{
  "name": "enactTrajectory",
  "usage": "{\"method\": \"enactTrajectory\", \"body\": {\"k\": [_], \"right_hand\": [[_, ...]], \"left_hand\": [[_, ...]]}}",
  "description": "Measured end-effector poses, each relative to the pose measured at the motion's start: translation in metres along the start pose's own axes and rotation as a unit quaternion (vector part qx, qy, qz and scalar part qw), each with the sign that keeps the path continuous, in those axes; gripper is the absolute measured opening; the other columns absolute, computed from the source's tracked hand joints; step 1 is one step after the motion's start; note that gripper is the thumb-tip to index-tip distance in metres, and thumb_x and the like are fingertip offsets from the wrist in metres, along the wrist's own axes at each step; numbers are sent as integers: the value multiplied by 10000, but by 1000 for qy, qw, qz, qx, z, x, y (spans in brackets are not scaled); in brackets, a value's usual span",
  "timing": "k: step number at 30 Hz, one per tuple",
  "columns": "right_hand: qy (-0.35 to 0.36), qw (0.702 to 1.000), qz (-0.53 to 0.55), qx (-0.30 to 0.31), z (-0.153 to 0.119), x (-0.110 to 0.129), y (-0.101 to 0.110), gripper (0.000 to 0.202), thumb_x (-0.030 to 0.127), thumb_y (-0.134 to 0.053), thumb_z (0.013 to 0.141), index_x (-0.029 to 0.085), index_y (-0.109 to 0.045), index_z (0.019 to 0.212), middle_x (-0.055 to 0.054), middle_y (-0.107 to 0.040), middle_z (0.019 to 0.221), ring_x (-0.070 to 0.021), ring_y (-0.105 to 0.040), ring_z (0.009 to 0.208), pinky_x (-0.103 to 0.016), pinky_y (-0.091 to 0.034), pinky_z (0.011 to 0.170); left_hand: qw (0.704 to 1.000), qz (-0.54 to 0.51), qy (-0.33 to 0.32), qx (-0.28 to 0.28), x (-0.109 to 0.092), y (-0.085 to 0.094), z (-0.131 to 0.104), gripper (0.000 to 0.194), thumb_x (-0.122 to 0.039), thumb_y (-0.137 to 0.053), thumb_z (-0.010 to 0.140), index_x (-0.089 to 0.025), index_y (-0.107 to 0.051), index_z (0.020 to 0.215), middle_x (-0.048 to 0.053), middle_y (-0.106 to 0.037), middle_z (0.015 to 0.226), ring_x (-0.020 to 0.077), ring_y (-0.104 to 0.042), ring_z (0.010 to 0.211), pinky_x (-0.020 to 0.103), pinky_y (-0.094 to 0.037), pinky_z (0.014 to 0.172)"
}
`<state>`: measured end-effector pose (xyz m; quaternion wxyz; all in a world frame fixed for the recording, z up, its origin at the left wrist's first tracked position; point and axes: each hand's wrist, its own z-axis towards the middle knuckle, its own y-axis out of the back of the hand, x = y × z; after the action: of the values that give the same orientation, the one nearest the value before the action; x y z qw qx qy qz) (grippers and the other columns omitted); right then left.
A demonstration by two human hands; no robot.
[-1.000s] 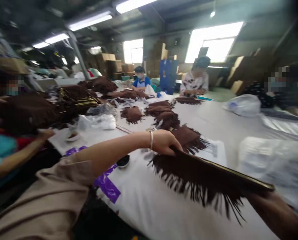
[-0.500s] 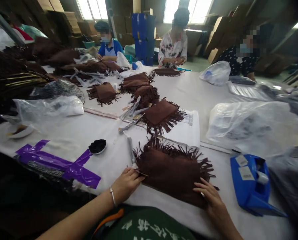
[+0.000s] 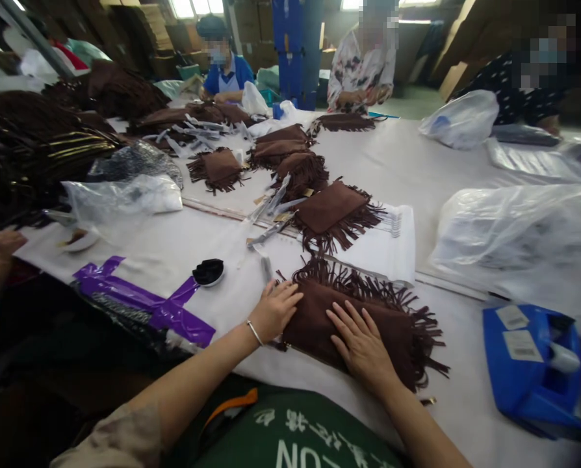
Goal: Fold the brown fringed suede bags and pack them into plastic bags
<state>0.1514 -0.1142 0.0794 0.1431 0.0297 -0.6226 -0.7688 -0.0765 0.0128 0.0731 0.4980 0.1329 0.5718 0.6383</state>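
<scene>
A dark brown fringed bag lies flat on the white-covered table in front of me, its fringe spread along the far and right sides. My left hand rests on its left end with the fingers extended. Flat across the bag's middle lies my right hand, fingers spread. A zipper edge runs along the near side, with a small metal-looking piece at the near right corner. Just beyond lies another brown fringed bag, partly on a white sheet.
On the right stand a blue tape dispenser and a large clear plastic bag. To the left are purple tape, a small dish of black pieces and heaped brown bags. Another person's hand shows at the left edge; several people sit opposite.
My right hand has moved from the bag's right end to lie flat on its middle. My left hand has shifted up onto the left end. Another person's hand has appeared at far left.
</scene>
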Motion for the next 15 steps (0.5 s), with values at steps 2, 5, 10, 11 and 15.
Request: {"method": "enactTrajectory", "body": {"k": [2,5,10,11,15], "right_hand": [[-7,1000,-4,19,-4,-5,-15,537,336,-456,903,294,-305,1416,6,-376,1455,-243,-259,1376,-485,-187,1132],[-17,1000,23,4,-7,-10,-16,502,348,-456,901,292,-359,1390,-6,-423,1426,-254,-273,1369,-510,-207,1120],[-2,990,139,-30,10,23,0,275,283,-465,907,262,-583,1155,-20,-569,1279,-235,-324,1345,-487,-281,1107],[23,988,154,-19,16,34,1,244,271,-471,906,266,-607,1108,-11,-586,1254,-224,-337,1337,-473,-274,1115],[113,978,164,63,40,75,-9,298,329,-467,913,250,-586,1174,-30,-538,1323,-240,-296,1358,-483,-215,1136]], "left_hand": [[992,-31,92,-80,25,17,-13,303,-220,-463,908,-196,-574,1189,73,-578,1246,236,-448,1226,443,-281,1083],[948,-100,265,-144,45,35,-41,227,-253,-478,891,-184,-644,1029,62,-665,1003,200,-596,952,339,-461,888],[951,-138,267,-70,23,25,-82,174,-283,-512,879,-184,-649,837,52,-646,886,198,-570,893,346,-448,862],[961,-127,237,-63,15,22,-87,174,-282,-511,883,-184,-643,827,54,-635,897,204,-555,924,364,-431,892],[977,-72,194,-57,-4,19,-98,153,-254,-503,892,-197,-642,868,60,-606,1026,222,-502,1054,413,-380,968]]}}
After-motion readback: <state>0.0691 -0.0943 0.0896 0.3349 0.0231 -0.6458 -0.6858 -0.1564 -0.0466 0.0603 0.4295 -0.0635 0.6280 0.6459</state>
